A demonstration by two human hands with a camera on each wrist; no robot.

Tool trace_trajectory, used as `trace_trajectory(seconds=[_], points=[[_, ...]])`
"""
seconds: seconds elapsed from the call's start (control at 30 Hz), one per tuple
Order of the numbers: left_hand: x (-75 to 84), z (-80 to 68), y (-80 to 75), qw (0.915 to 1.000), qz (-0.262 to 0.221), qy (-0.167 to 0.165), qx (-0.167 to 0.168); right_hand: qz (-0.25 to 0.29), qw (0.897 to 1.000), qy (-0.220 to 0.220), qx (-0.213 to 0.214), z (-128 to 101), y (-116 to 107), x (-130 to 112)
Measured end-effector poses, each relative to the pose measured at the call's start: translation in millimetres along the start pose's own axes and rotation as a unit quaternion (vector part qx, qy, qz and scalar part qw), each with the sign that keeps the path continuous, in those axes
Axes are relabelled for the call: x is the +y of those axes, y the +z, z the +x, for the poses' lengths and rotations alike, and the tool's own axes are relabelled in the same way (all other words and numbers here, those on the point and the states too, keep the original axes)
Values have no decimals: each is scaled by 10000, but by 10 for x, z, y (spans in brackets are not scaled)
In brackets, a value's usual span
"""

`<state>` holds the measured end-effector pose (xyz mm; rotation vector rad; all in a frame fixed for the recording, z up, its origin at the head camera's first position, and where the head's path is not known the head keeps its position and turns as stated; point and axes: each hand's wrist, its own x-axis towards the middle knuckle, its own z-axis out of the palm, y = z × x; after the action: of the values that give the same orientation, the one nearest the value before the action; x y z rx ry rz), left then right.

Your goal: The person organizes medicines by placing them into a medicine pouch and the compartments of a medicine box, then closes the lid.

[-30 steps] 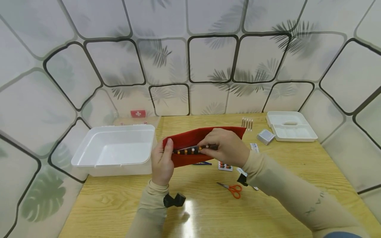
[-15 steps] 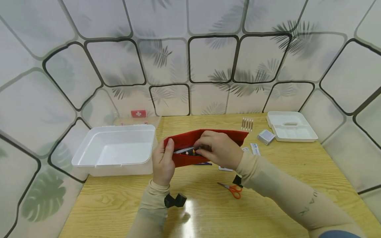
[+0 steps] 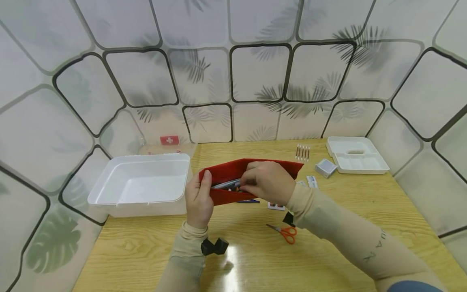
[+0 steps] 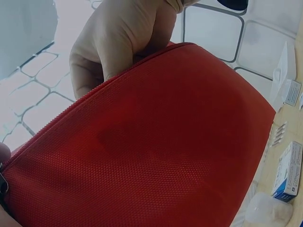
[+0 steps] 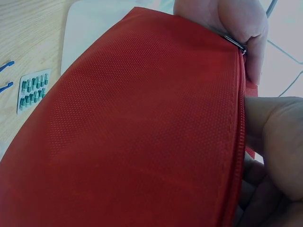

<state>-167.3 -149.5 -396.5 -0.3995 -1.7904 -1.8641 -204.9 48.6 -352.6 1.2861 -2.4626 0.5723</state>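
Blister strip (image 3: 229, 185) now deeper in red pouch (image 3: 233, 170), R hand (image 3: 268, 181) pinching it, L hand (image 3: 198, 198) gripping pouch end.

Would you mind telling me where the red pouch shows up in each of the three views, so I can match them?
Head: the red pouch sits mid-frame above the table, between both hands.
Left wrist: it fills most of the picture, the right hand at its top edge.
Right wrist: it fills the left and centre, the left hand at the upper right.
Shared landmark: the pouch's zipper opening.
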Motion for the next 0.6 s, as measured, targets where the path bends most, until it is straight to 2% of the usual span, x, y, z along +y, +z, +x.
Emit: trace_trajectory(seconds=[0.17, 0.3, 0.43, 0.6], points=[[-14, 8, -14, 10000, 36, -20, 78, -106, 9999, 4, -58, 10, 1, -9], [-44, 20, -45, 9994, 141, -170, 275, 91, 9999, -20, 67, 3, -13, -10], [-62, 40, -96, 9974, 182, -452, 529, 433, 9969, -165, 637, -28, -36, 23], [-81, 79, -162, 9931, -93, -719, 925, 774, 9863, -185, 1446, -126, -102, 128]])
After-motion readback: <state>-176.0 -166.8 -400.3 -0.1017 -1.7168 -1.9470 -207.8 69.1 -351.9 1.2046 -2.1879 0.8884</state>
